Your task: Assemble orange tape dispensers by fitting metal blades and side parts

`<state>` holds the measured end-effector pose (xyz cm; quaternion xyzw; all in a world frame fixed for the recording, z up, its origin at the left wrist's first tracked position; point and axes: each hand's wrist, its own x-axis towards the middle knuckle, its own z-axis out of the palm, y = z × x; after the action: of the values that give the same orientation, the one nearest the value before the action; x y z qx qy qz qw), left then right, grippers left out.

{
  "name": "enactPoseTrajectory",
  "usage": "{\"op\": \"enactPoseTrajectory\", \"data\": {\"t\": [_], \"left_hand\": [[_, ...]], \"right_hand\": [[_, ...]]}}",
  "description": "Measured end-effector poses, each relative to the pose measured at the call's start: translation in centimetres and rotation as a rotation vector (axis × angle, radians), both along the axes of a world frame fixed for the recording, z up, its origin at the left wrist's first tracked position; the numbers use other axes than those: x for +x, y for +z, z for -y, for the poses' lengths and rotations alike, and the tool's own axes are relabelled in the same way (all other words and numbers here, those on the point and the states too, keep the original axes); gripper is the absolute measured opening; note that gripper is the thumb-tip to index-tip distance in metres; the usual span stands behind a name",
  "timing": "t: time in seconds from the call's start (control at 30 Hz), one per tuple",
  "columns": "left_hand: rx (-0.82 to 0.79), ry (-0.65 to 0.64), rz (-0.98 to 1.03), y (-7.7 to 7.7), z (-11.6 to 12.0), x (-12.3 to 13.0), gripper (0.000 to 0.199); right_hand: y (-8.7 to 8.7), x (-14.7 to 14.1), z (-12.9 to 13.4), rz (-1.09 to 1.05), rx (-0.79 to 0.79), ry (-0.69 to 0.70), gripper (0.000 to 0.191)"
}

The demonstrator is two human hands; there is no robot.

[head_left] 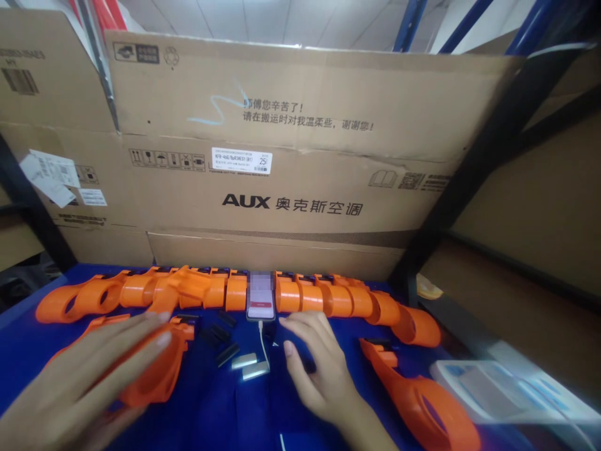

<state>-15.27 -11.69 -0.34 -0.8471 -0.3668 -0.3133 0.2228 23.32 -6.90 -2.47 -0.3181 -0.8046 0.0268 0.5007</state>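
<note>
My left hand (89,382) lies over an orange plastic part (159,369) at the left, its fingers stretched across the part and its thumb low beside it. My right hand (323,369) is above the blue surface right of centre, fingers apart and curved, with nothing in it. Between the hands are two silvery pieces (256,371) and several small black pieces (228,354). A phone (261,300) with a white cable (263,341) stands just beyond them. Another orange part (422,401) lies to the right of my right hand.
A row of orange ring-shaped parts (338,302) runs along the back of the blue surface (253,416). Behind it stands a large cardboard sheet (300,150). Dark rack posts (469,163) rise at both sides. A white and blue box (516,391) lies at the right.
</note>
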Motion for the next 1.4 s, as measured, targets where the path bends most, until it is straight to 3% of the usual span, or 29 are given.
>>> {"op": "enactPoseTrajectory", "data": {"t": [0.07, 0.13, 0.3, 0.47, 0.57, 0.67, 0.73, 0.83, 0.93, 1.03, 1.1, 1.23, 1.4], "left_hand": [[0.103, -0.109, -0.238, -0.3, -0.4, 2.5, 0.068], [0.094, -0.149, -0.291, -0.7, -0.8, 5.2, 0.062], [0.025, -0.324, -0.226, -1.6, -2.3, 10.9, 0.065], [-0.133, -0.476, -0.201, -1.0, -3.4, 13.6, 0.079], [-0.413, -0.489, 0.065, -0.6, -4.2, 14.7, 0.088], [-0.735, -0.434, 0.471, -1.4, -5.5, 16.7, 0.063], [-0.923, -0.544, 0.668, -2.7, -6.5, 18.2, 0.059], [-1.075, -0.603, 0.891, -4.4, -7.3, 19.9, 0.061], [-1.103, -0.567, 1.21, -5.0, -7.4, 20.2, 0.057], [-1.11, -0.458, 1.499, -4.6, -7.3, 19.1, 0.06], [-1.13, -0.401, 1.637, -4.1, -7.4, 18.2, 0.067], [-1.151, -0.413, 1.812, -3.5, -7.9, 17.2, 0.076], [-1.133, -0.392, 1.785, -4.0, -8.2, 17.3, 0.075]], "right_hand": [[-0.4, -0.1, -0.2, -0.014, -0.086, 0.048, 0.036], [-0.8, -0.3, -0.5, -0.061, -0.199, 0.085, 0.039], [-1.4, -1.0, -1.1, -0.366, -0.526, 0.108, 0.037], [-0.9, -0.9, -1.8, -0.616, -0.742, 0.069, 0.037], [-0.9, -0.6, -2.1, -0.708, -0.753, 0.015, 0.041], [-1.0, -0.6, -2.2, -0.729, -0.75, -0.022, 0.042], [-1.0, -0.7, -2.2, -0.712, -0.76, -0.037, 0.043], [-1.2, -0.8, -2.2, -0.652, -0.781, -0.039, 0.043], [-1.5, -0.8, -2.1, -0.494, -0.701, -0.082, 0.041], [-1.5, -0.8, -1.6, -0.126, -0.527, -0.127, 0.028], [-1.3, -1.0, -1.1, 0.175, -0.47, -0.08, 0.021], [-1.1, -1.6, -0.1, 0.537, -0.467, 0.03, 0.028], [-1.3, -2.4, 0.2, 0.639, -0.492, 0.003, 0.019]]}}
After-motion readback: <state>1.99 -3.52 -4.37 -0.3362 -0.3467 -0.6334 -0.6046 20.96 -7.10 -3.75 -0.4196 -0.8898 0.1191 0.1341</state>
